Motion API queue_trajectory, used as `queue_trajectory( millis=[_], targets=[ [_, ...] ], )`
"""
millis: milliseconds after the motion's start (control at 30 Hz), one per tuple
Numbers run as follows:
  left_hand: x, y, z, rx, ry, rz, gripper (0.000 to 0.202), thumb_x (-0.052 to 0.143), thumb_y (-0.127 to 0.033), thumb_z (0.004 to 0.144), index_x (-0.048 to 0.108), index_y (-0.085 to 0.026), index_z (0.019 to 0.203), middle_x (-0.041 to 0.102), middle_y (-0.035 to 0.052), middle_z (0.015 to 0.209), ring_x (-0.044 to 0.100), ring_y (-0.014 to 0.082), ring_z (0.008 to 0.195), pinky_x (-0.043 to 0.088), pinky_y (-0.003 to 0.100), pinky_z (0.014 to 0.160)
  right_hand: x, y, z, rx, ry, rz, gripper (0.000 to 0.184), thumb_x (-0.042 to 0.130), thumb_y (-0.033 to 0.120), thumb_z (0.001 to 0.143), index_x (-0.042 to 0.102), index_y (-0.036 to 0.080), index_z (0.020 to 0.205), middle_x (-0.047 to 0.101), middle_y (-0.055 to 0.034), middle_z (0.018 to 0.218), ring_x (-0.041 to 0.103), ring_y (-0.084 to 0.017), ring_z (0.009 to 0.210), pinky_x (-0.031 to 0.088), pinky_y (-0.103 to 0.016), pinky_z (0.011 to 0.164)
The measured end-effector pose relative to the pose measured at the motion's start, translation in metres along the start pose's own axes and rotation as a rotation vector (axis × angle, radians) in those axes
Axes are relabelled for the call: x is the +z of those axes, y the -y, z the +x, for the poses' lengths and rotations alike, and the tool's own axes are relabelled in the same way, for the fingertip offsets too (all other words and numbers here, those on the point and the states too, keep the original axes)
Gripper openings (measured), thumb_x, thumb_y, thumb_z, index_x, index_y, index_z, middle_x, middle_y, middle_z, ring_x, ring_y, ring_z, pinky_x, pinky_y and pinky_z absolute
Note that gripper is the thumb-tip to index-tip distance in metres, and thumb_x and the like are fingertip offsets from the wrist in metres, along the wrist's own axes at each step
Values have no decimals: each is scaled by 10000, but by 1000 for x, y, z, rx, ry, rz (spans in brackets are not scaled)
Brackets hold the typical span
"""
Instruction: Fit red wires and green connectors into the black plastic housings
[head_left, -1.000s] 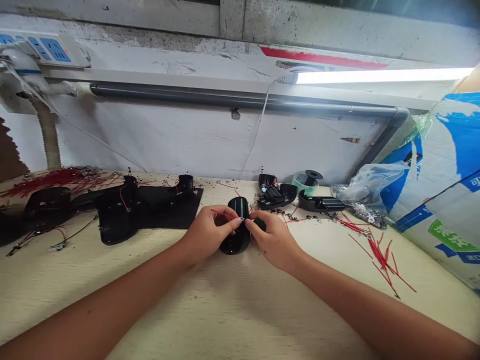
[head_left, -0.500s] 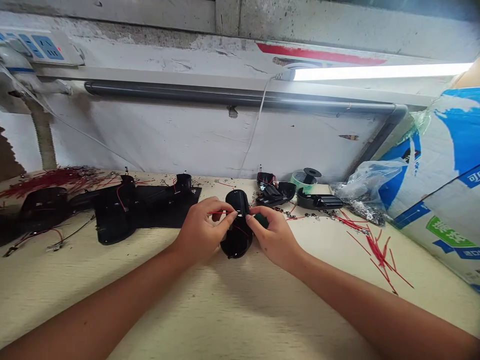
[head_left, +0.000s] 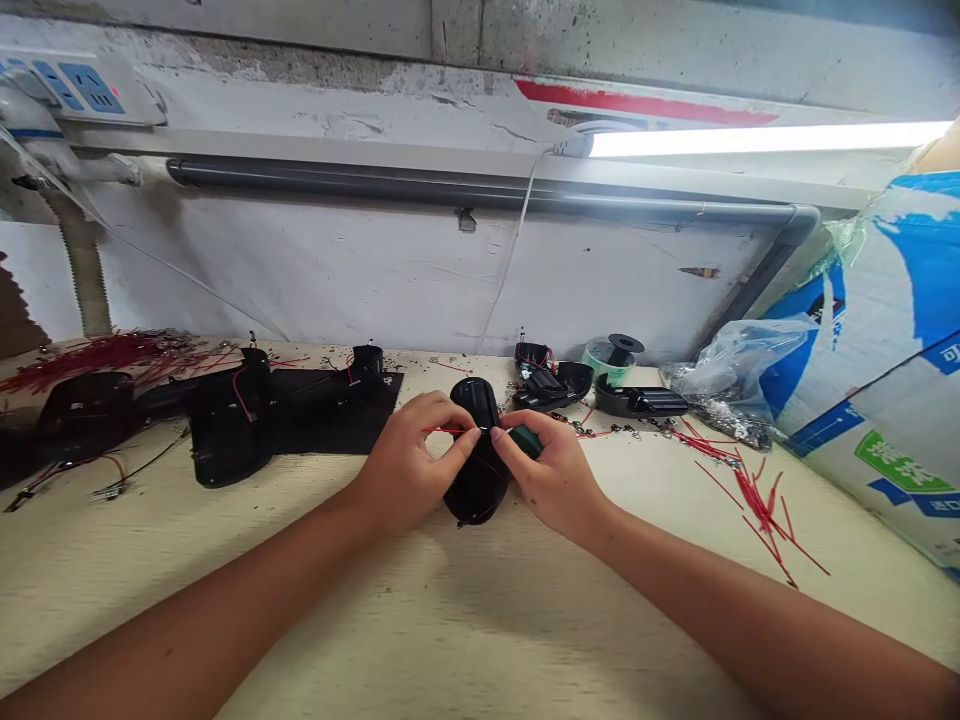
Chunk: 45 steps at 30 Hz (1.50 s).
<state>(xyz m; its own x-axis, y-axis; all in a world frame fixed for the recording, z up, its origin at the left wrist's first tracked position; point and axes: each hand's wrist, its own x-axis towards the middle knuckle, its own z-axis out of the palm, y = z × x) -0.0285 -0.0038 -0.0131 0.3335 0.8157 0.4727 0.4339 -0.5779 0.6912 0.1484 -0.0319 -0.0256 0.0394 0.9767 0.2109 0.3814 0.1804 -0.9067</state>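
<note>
A glossy black plastic housing (head_left: pixel 480 495) lies on the table under my hands, with thin red wires running over it. My left hand (head_left: pixel 409 465) pinches a thin red wire (head_left: pixel 446 430) at the housing's middle. My right hand (head_left: pixel 551 475) presses against the housing's other side, with a small dark green part (head_left: pixel 527 441) between its thumb and fingers. The fingertips of both hands nearly meet at the housing, hiding part of it.
The cream table (head_left: pixel 480 610) holds black housings on a black mat (head_left: pixel 337 425), red wire bundles (head_left: pixel 765 505), a tape roll (head_left: pixel 611 360) and scattered metal bits. A plastic bag (head_left: pixel 739 358) and cardboard box (head_left: pixel 885 400) stand at right.
The black housing has tilted, its lower end swinging slightly right. The green part now shows more clearly in my right hand. The view has dipped a little.
</note>
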Motion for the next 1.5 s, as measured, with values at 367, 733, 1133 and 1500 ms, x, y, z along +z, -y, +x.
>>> queue_trajectory(
  millis=[367,733,1133,1500],
  targets=[
    [0,-2,-4,116,18,240,153,545,-253,899,653,-218,796,600,-23,833,526,101,817,398,297,805,1,-5,0,-54,-20,-39,290,612,459,869,646,171,853,537,6,582,445,-108,485,334,-215,431],
    [1,-1,0,11,89,140,157,600,-260,876,671,-212,745,640,-28,776,564,101,787,414,273,751,0,-4,0,33,67,19,312,608,486,871,613,178,823,461,44,488,382,-83,397,247,-196,367],
    [2,3,3,2,103,38,144,681,-368,824,699,-226,837,662,8,875,605,139,863,466,299,799,0,-5,4,160,106,192,300,639,477,825,585,182,846,420,64,464,332,-82,367,207,-203,348],
    [0,1,1,50,115,134,123,654,-332,837,726,-268,914,699,-11,947,623,143,918,427,357,916,-1,-10,7,122,106,180,295,644,465,842,601,173,850,452,52,488,352,-81,388,223,-199,369]
  ],
)
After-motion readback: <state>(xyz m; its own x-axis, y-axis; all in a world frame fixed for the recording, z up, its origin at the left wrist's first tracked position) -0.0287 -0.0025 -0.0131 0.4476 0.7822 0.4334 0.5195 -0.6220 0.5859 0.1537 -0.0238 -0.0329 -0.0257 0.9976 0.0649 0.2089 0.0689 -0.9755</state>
